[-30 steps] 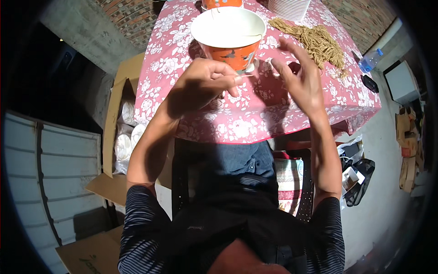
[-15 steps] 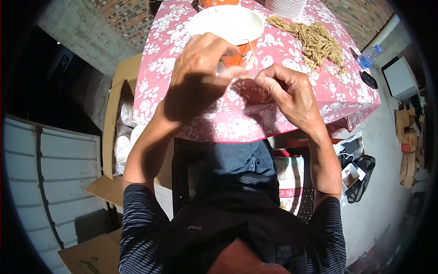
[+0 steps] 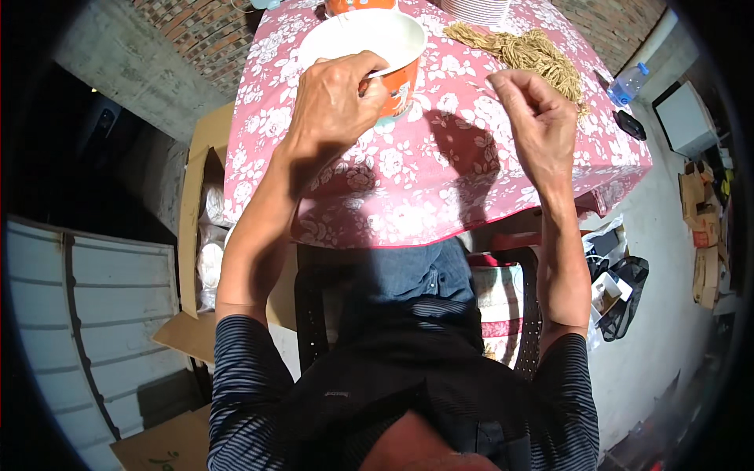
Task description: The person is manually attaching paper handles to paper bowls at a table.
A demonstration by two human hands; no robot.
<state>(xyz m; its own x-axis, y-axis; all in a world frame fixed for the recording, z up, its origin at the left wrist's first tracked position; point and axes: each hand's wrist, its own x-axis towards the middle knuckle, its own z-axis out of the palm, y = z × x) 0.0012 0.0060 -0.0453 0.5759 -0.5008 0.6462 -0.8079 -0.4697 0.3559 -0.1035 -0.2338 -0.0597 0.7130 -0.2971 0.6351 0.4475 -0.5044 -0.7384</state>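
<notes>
An orange paper bucket [image 3: 402, 85] with a wide white mouth stands on the table in front of me. My left hand [image 3: 336, 100] is closed at its near rim, index finger over the edge and thumb outside. Whether a strand is also caught in those fingers I cannot tell. Farther right, my right hand [image 3: 540, 110] is raised above the tablecloth, thumb and fingertips pinched together. Anything between them is too small to make out. Beyond that hand lies a loose bundle of tan cord [image 3: 542, 56].
A pink floral tablecloth [image 3: 393, 192] covers the table. At the back are a second orange bucket [image 3: 357, 6] and a stack of white containers [image 3: 475, 9]. A plastic bottle [image 3: 628, 85] and a black object [image 3: 630, 125] are at the right edge. An open carton [image 3: 190, 228] stands left.
My hands, close together before, have drawn apart: the right went right, the left stayed by the rim. The bucket has shifted slightly left, and the strand hanging at its front no longer shows.
</notes>
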